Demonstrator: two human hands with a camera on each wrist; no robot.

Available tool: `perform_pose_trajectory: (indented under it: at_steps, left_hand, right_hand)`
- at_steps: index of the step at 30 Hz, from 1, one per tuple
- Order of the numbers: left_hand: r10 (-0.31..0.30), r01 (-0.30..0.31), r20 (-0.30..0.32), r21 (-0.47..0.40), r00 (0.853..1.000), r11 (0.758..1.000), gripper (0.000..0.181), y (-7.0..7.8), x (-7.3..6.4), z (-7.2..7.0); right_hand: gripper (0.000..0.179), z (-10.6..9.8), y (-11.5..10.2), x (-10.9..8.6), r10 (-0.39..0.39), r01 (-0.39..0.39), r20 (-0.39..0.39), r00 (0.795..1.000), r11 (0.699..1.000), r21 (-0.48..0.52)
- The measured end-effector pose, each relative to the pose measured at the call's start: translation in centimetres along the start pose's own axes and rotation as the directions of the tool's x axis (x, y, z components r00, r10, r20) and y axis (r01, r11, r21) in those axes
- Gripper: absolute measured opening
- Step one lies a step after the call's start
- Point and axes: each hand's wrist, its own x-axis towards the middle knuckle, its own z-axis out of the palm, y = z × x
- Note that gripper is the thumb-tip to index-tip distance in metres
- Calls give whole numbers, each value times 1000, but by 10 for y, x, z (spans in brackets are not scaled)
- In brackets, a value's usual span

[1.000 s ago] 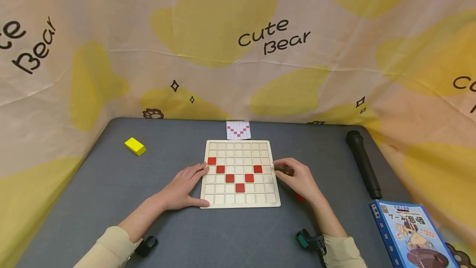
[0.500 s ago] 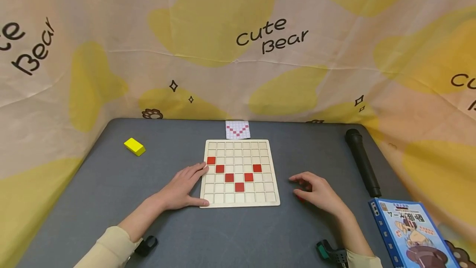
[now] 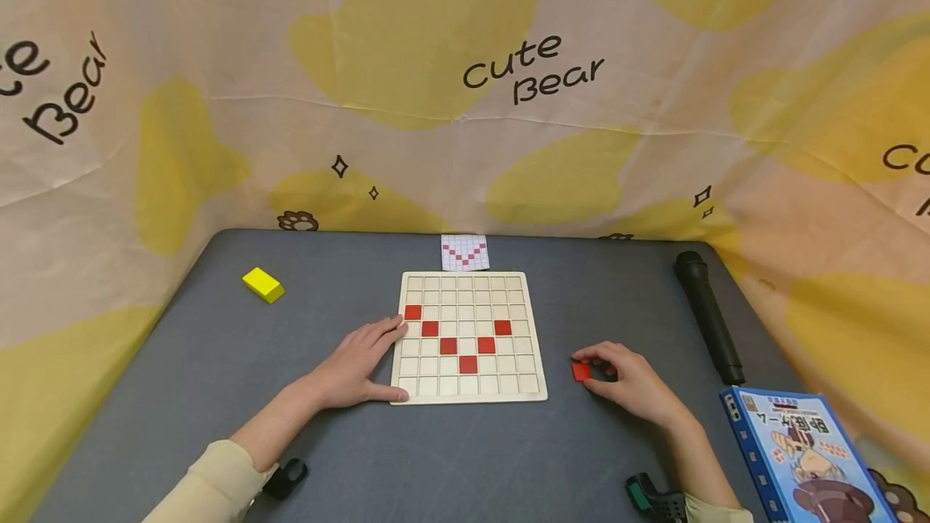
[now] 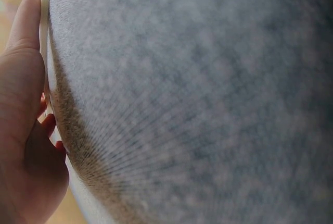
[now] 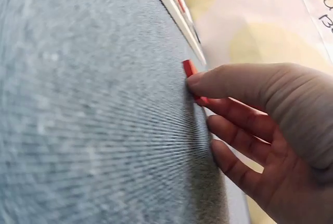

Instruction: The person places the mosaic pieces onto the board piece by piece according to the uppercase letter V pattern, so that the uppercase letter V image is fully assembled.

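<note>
A pale grid board (image 3: 436, 386) lies mid-table with several red square tiles set in its cells, forming a V whose right arm is shorter. My left hand (image 3: 358, 363) rests at the board's left side, fingers extended and touching its edge; the left wrist view shows the thumb (image 4: 26, 23) along that edge. To the right of the board, my right hand (image 3: 630, 379) pinches a loose red tile (image 3: 581, 372) between thumb and fingers. In the right wrist view this red tile (image 5: 188, 69) is close to the grey tabletop, partly covered by the thumb.
Behind the board is a small card (image 3: 465, 253) printed with a red V on a grid. A yellow block (image 3: 264, 285) sits at the back left. On the right are a black microphone (image 3: 710, 321) and a blue illustrated box (image 3: 806, 458). Patterned cloth (image 3: 407, 144) hangs behind.
My right hand has moved from the board's right edge to the right and slightly nearer, and now pinches the loose red tile. The left hand and the board stay put.
</note>
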Motion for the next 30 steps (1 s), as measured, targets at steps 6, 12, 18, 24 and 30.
perform_pose_trajectory:
  at_steps: [6, 12, 18, 24, 30]
  left_hand:
    - [1, -1, 0, 3, 1000, 1000, 105, 0, 1, 0]
    - [3, -3, 2, 3, 1000, 1000, 105, 0, 1, 0]
    - [3, -3, 1, 4, 1000, 1000, 105, 0, 1, 0]
    - [6, -6, -3, 5, 1000, 1000, 104, -1, 0, 1]
    - [2, -2, 0, 7, 1000, 1000, 105, -1, 0, 1]
  right_hand:
    - [36, 2, 3, 3, 15, -16, -25, 1000, 1000, -10]
    - [33, 3, 5, 8, 33, -33, -31, 999, 999, 3]
    - [33, 4, 5, 20, 55, -54, -60, 997, 998, 22]
    - [33, 8, 0, 39, 77, -73, -72, 994, 996, 54]
    - [33, 17, -4, 58, 73, -66, -79, 994, 994, 83]
